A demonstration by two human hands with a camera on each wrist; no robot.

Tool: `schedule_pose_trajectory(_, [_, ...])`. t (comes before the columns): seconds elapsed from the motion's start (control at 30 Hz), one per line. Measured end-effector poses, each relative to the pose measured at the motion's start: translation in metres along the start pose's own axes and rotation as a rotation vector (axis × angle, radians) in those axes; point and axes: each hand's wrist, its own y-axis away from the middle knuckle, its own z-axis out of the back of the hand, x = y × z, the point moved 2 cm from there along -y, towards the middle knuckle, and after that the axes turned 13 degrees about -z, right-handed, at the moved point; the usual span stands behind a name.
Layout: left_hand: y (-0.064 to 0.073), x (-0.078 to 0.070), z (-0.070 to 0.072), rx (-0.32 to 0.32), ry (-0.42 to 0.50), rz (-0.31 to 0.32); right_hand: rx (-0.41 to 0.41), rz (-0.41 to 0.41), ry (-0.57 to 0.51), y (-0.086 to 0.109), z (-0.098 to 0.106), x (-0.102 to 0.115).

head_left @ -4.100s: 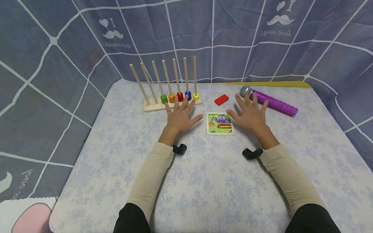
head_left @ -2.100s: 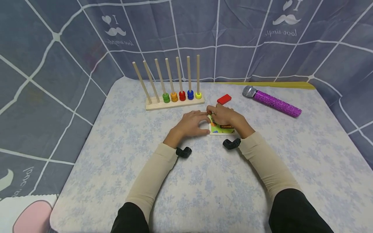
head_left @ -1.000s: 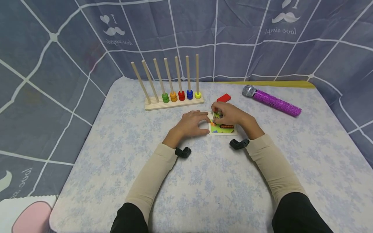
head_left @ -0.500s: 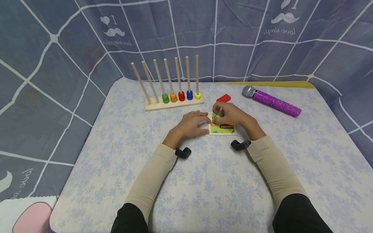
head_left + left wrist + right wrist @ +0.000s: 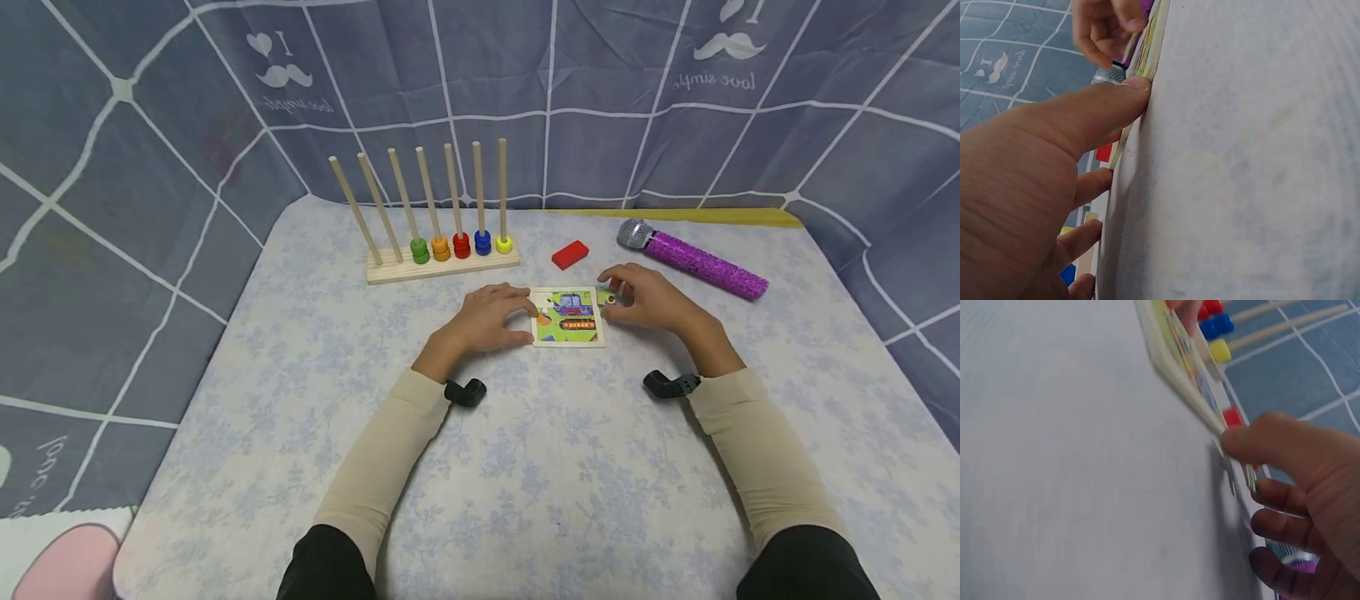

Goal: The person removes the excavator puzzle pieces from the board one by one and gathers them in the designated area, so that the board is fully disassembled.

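Puzzle (image 5: 567, 320), small and square with a digger picture, lies flat mid-tabletop (image 5: 555, 483), head view. Left hand (image 5: 476, 323) at its left side, thumb and fingers set wide apart, tips against the edge. Right hand (image 5: 648, 302) just past its right side, narrow, pinching a green puzzle piece (image 5: 607, 298) between thumb and fingers, near the upper right corner. Red block (image 5: 570, 255) just behind the puzzle. Purple glitter microphone (image 5: 697, 261) beyond the right hand, silver head toward the left. Peg rack (image 5: 386, 272) behind the left hand, seven upright pegs; green, orange, red, blue and yellow rings on five of them. Black device at each wrist, beige sleeves. Gray-blue curtain (image 5: 600, 158) with white lines behind.

Left wrist view: left thumb touches the puzzle's edge, the other fingers bent loosely along the side. Red block shows past them; yellow and blue rings lower down. Right hand at top, piece edge-on in its pinch, microphone head behind.

Right wrist view, blurry: right thumb at the puzzle's near corner, can't tell if touching. Piece edge-on by the index fingertip, other fingers curved below. Left fingertips at the puzzle's far side, rack's rings beyond.
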Motion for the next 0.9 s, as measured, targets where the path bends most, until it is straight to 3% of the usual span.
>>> schedule_pose_trajectory(0.3, [0.001,0.000,0.002,-0.004,0.039,0.005,0.005,-0.136,-0.025,0.018,0.007,-0.015])
schedule_pose_trajectory(0.63, [0.001,0.001,0.002,-0.018,0.039,-0.002,-0.065,-0.102,-0.046,0.021,0.004,-0.017])
schedule_pose_trajectory(0.9, [0.001,0.000,0.000,-0.016,0.047,-0.001,-0.039,-0.119,-0.047,0.022,0.006,-0.023])
